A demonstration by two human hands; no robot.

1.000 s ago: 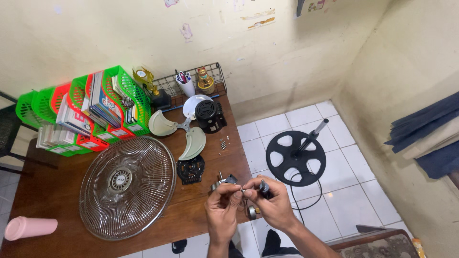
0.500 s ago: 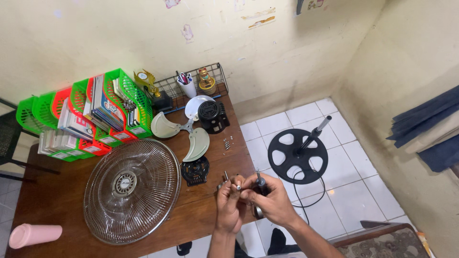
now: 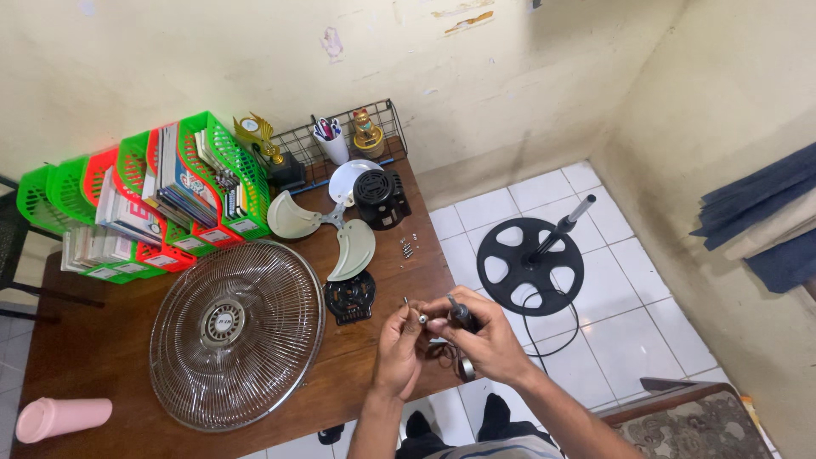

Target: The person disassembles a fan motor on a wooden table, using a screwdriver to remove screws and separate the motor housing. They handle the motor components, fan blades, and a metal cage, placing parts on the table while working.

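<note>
Pinched between left hand (image 3: 398, 347) fingertips: a small metal screw (image 3: 422, 319), held up just over the near edge of the wooden table (image 3: 102, 365). Closed around a dark-handled screwdriver (image 3: 460, 313): right hand (image 3: 483, 338), knuckles touching the left, tool tip pointed at the screw. Partly hidden under the hands, some small dark parts, too obscured to identify. Just left of the hands on the table, a black round motor cover (image 3: 349, 297). Further left, lying flat, a large wire fan guard (image 3: 236, 330), taking up much of the table. Beyond the motor cover, toward the wall, a pale three-bladed fan blade (image 3: 327, 229), and just right of it a black motor housing (image 3: 379, 198). Between housing and hands, a few loose screws (image 3: 408, 246). At the table's far left, green and red file baskets (image 3: 144, 200) stuffed with books. At the far edge, a wire rack (image 3: 348, 144) with a pen cup and a small figurine. At the near left corner, a pink bottle (image 3: 61, 418) on its side. Right of the table, on the white tiled floor, a black round fan base (image 3: 530, 265) with its pole tilted.
</note>
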